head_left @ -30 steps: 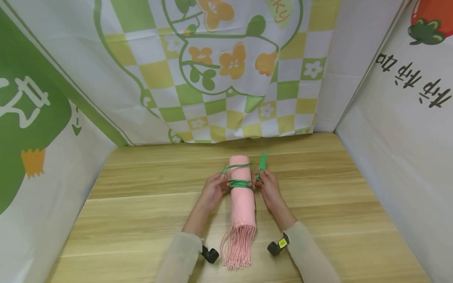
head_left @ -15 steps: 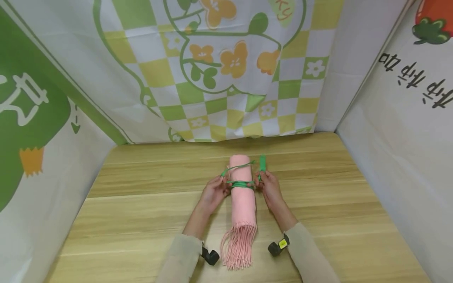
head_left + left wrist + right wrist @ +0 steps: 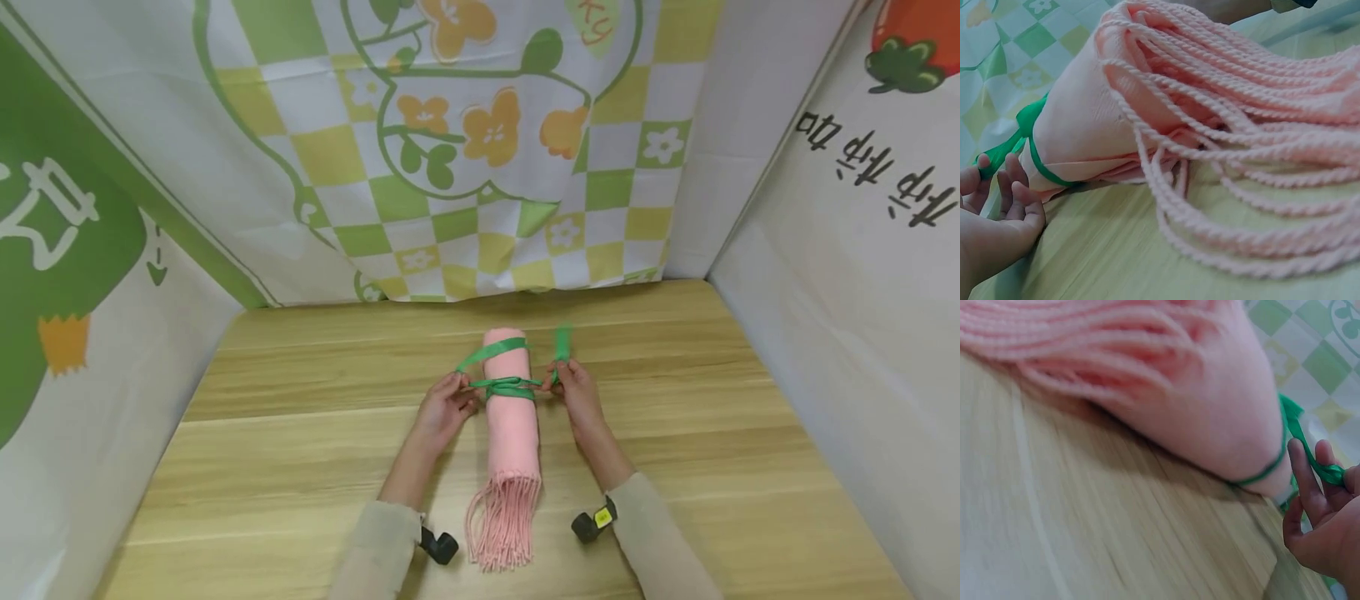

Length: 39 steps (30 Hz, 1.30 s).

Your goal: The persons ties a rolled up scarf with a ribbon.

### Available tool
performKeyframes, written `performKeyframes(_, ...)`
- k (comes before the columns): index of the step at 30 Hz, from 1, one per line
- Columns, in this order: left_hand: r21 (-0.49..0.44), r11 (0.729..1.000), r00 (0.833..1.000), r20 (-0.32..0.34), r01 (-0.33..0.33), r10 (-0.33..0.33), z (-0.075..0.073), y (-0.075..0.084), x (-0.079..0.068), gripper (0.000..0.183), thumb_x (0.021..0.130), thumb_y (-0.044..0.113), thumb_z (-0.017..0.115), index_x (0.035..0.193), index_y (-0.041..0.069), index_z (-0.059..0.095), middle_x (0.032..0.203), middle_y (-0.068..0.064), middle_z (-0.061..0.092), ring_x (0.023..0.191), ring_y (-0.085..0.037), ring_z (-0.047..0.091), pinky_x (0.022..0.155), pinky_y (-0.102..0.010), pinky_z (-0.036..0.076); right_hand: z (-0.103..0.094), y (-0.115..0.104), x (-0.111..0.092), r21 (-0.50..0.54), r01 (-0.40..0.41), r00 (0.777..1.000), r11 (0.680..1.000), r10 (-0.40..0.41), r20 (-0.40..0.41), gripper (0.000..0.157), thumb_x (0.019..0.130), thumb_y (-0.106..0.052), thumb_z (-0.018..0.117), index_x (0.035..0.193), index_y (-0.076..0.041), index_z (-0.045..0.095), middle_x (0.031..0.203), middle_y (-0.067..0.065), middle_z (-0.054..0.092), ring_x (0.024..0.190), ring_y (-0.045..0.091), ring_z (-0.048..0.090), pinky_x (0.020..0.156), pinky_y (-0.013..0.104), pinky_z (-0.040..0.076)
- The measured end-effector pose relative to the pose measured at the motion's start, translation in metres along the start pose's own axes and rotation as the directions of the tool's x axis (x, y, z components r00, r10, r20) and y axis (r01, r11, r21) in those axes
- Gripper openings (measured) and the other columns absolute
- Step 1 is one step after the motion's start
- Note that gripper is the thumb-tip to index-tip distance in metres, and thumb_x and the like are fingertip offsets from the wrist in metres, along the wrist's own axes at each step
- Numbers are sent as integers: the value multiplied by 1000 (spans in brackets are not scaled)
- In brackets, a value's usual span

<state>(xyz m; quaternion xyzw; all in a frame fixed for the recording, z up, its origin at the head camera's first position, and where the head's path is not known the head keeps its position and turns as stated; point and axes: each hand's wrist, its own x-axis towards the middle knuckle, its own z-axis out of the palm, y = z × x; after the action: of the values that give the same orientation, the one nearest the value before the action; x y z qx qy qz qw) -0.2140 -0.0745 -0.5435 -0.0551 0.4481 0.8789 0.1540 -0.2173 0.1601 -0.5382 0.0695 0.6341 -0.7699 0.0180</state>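
A rolled pink scarf (image 3: 513, 437) lies lengthwise on the table, its fringe (image 3: 501, 525) spread toward the person. Green ribbon (image 3: 512, 392) circles the roll above its middle and crosses on top. To the left of the roll, my left hand (image 3: 442, 408) pinches one ribbon end between thumb and fingertips; a strip of it loops back over the scarf's far end. On the other side my right hand (image 3: 576, 396) pinches the other ribbon end, whose tail (image 3: 563, 342) sticks up past the fingers. Both wrist views show the ribbon drawn out from the roll to each hand.
The scarf rests on a wood-grain table (image 3: 300, 467). A checkered cloth (image 3: 480, 208) hangs along the back edge, and printed white panels (image 3: 840, 275) stand at both sides. A small black camera sits on each wrist.
The hands have moved slightly apart, the left one further left. The ribbon crossing on top has drawn in closer to the wraps, and the left strip now lies flatter and wider across the roll.
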Motion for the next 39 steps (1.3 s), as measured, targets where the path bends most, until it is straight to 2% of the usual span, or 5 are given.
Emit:
performKeyframes(10, 109, 993, 997, -64, 48, -41, -20, 20, -19, 34, 107, 15, 40, 82, 15, 63, 85, 6, 60, 79, -9, 59, 72, -20, 43, -32, 1, -3, -132, 11, 999, 991, -6, 38, 36, 109, -18, 39, 119, 14, 52, 72, -12, 68, 87, 5, 69, 87, 24, 53)
performKeyframes(19, 117, 993, 995, -102, 31, -19, -40, 35, -29, 34, 106, 6, 39, 83, 12, 63, 85, 3, 59, 78, -9, 56, 69, -15, 43, -61, -11, -3, -115, -14, 998, 993, 21, 58, 29, 108, -14, 40, 106, 11, 54, 76, -8, 63, 77, 7, 62, 77, 23, 54)
performKeyframes(26, 24, 999, 982, -188, 34, -29, -39, 42, -29, 28, 105, 4, 40, 86, 6, 60, 83, 0, 57, 78, -10, 54, 70, -15, 46, -65, -19, 1, -127, -78, 997, 989, 74, -35, 23, 107, -9, 40, 90, -4, 56, 71, -8, 56, 70, 8, 51, 68, 22, 45)
performKeyframes(32, -64, 998, 963, -268, -25, 7, -40, 44, -28, 27, 104, -1, 34, 88, 1, 55, 81, -2, 56, 74, -9, 53, 69, -14, 46, -59, -20, 7, -137, -84, 995, 987, 75, -66, 22, 106, -7, 41, 99, 9, 55, 69, -8, 54, 66, 5, 48, 64, 21, 42)
performKeyframes(39, -222, 975, 991, -132, -16, -14, -38, 37, -20, 30, 108, 10, 36, 88, 8, 59, 84, 0, 60, 84, -12, 53, 80, -19, 45, -67, -20, 8, 97, -151, 986, 984, 157, -59, 20, 107, -14, 42, 108, 1, 55, 82, -5, 65, 78, 8, 56, 75, 20, 50)
